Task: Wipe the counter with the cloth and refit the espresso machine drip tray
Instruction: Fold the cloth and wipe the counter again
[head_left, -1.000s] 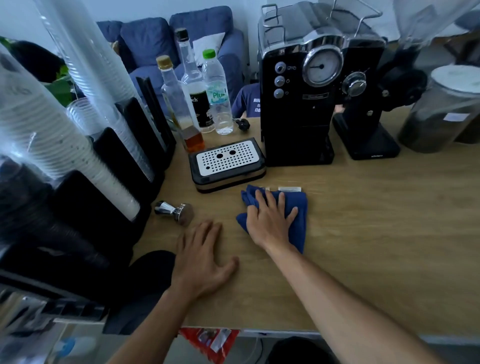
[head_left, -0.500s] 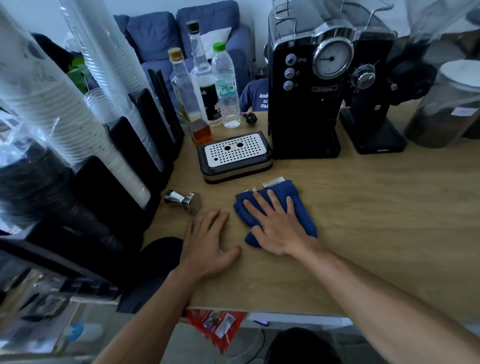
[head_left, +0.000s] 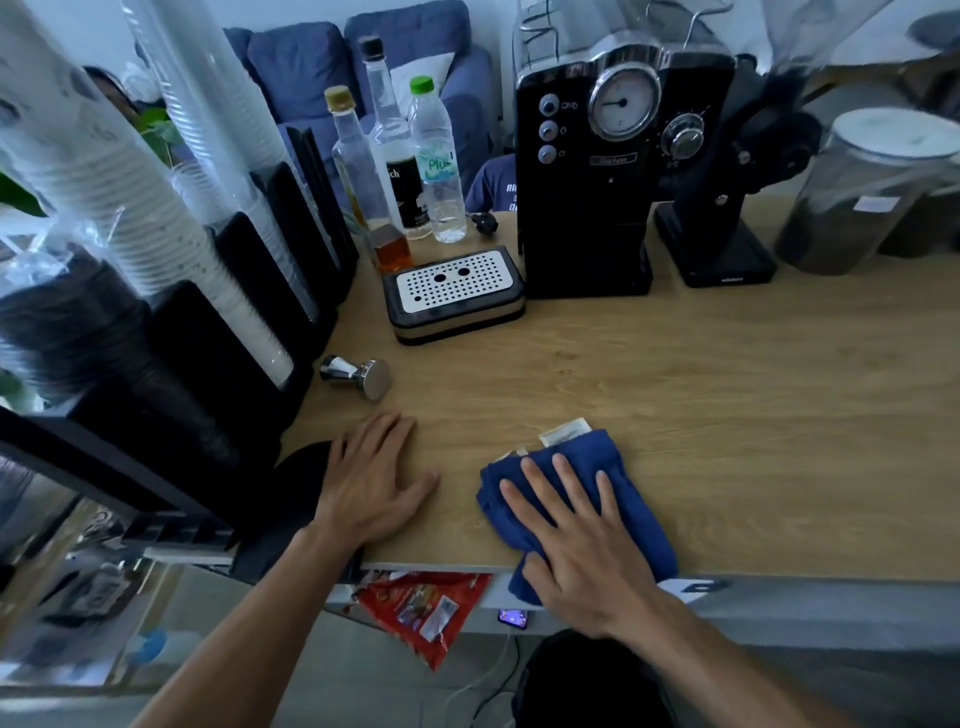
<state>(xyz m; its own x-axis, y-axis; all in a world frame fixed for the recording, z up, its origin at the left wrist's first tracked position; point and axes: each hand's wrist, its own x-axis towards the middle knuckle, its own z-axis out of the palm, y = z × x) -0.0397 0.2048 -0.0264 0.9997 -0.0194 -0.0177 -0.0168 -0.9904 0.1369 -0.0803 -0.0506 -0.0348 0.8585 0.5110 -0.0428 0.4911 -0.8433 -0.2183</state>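
- Blue cloth (head_left: 636, 501) lies bunched at the near edge of the wooden counter (head_left: 727, 415), with one corner drooping over the edge.
- The right hand (head_left: 587, 540) presses flat on it, fingers straight and spread.
- The left hand (head_left: 374, 488) rests palm-down on bare wood, apart from the cloth, holding nothing.
- The drip tray (head_left: 454, 293) sits on the counter outside the espresso machine (head_left: 587, 218), just beside its base.
- A metal tamper (head_left: 358, 375) lies on its side between the tray and the left hand.
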